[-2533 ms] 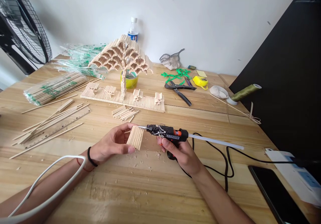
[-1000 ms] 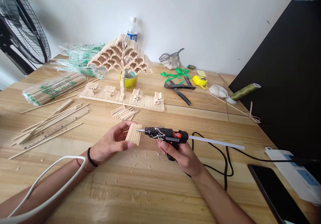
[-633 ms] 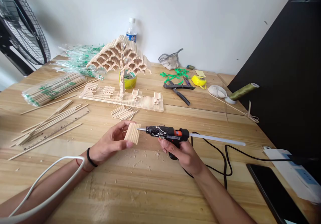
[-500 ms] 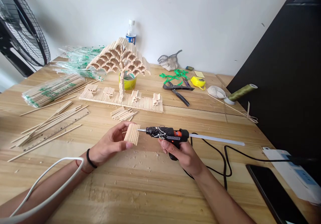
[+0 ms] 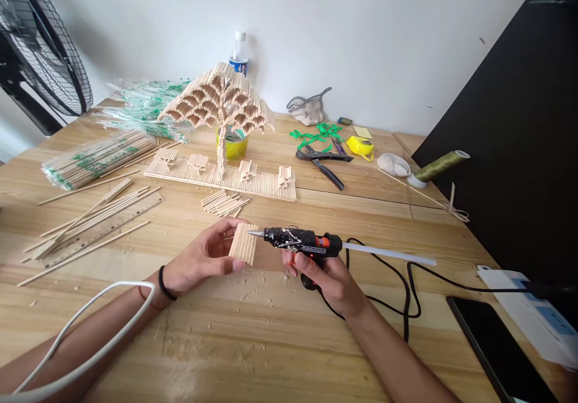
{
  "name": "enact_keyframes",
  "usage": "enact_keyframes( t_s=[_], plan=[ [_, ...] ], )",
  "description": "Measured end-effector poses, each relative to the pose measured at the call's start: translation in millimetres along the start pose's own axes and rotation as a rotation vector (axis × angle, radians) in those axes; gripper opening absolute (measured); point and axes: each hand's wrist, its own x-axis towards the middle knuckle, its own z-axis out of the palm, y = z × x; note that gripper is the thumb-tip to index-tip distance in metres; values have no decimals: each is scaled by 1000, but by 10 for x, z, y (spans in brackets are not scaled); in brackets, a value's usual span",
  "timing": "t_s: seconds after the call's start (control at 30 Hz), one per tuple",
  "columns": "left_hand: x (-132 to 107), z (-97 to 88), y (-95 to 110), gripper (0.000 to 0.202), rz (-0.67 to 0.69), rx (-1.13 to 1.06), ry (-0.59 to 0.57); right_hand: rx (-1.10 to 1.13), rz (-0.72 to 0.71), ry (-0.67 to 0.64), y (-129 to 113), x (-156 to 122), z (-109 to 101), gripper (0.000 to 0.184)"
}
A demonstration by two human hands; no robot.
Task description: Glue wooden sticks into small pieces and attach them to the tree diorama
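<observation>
Left hand [image 5: 198, 262] pinches a small panel of glued sticks [image 5: 244, 243] between thumb and fingers, holding it just above the table [image 5: 271, 343] near the middle. Right hand [image 5: 327, 276] is wrapped around the glue gun [image 5: 303, 243], and its metal tip meets the panel's right edge. Farther back stands the stick tree [image 5: 219, 111] on its base, with scissors [image 5: 323, 162] off to the right.
</observation>
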Motion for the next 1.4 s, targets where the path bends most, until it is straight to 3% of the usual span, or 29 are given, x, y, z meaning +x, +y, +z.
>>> enact_keyframes(
  t_s=[0.13,0.6,0.83,1.07,1.4],
  plan=[
    [-2,3,18,50,-11,-8,-15,-45,36,22,14,2,6,46],
    [-7,55,56,49,-10,-22,27,78,-20,-90,-16,16,-28,42],
    [-15,54,56,50,-14,-35,27,117,-24,-84,19,7,-32,41],
    [-6,52,55,50,-14,-46,18,80,22,2,39,5,-23,40],
    [-8,49,31,49,-6,-31,43,85,-23,-105,6,-7,-34,41]
  ],
)
